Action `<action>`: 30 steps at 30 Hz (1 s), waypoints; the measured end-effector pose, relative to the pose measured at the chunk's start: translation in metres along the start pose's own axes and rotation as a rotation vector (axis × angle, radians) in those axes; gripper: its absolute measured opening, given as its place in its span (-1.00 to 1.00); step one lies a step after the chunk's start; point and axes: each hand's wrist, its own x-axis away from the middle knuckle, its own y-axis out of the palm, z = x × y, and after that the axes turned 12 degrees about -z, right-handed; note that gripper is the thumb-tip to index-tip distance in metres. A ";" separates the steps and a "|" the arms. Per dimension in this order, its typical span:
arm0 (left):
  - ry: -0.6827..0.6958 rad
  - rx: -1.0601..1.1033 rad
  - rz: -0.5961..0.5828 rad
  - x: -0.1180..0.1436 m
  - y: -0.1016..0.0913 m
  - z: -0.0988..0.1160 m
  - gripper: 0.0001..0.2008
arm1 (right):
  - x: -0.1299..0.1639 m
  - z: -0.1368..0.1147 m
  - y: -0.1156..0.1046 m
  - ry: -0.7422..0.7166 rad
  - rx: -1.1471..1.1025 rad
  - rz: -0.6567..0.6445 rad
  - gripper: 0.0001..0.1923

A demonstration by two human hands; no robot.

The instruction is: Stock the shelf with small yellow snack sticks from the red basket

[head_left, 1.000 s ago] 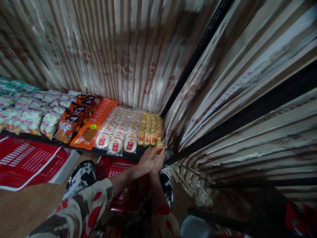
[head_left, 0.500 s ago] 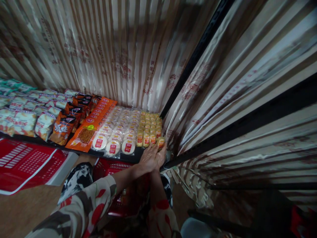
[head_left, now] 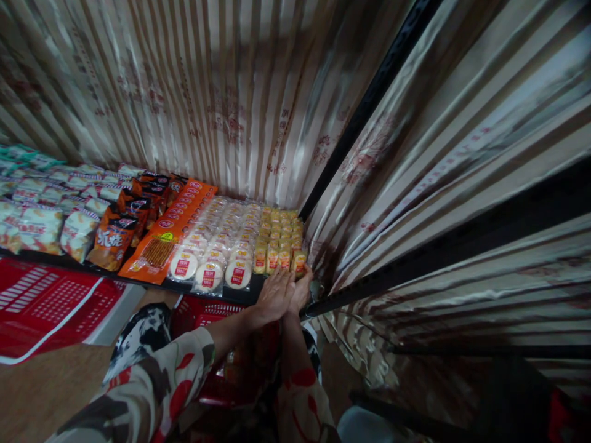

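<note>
Small yellow-wrapped snack packets point(head_left: 272, 258) stand in close rows at the right end of a black shelf point(head_left: 237, 295). At the front right corner, my right hand point(head_left: 299, 296) has its fingers around the lower part of one yellow snack packet point(head_left: 299, 261). My left hand point(head_left: 273, 295) lies beside it, overlapping at the thumb side, with fingers stretched toward the fronts of the neighbouring packets. Its fingertips are at the packets' lower edges; whether they press on them I cannot tell. Round white rice crackers point(head_left: 239, 274) in clear wrappers fill the rows to the left.
An orange bag of stick snacks point(head_left: 157, 252), orange-and-black bags point(head_left: 113, 237) and pale bags point(head_left: 41, 227) continue leftward. Red baskets point(head_left: 46, 307) stand below, one point(head_left: 217, 314) between my legs. Black posts point(head_left: 332, 163) and a striped curtain point(head_left: 231, 92) close off the back and right.
The packet at my right hand has settled lower and straighter at the front of its row. Both hands have barely moved, and the view has shifted slightly.
</note>
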 end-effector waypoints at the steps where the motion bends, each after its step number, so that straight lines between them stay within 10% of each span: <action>1: -0.008 -0.004 0.001 0.000 0.000 0.000 -0.48 | -0.001 0.001 0.001 0.007 -0.005 0.001 -0.48; 30: 0.022 -0.009 0.112 -0.004 0.010 -0.005 -0.55 | 0.002 0.026 0.008 -0.220 0.002 -0.054 -0.47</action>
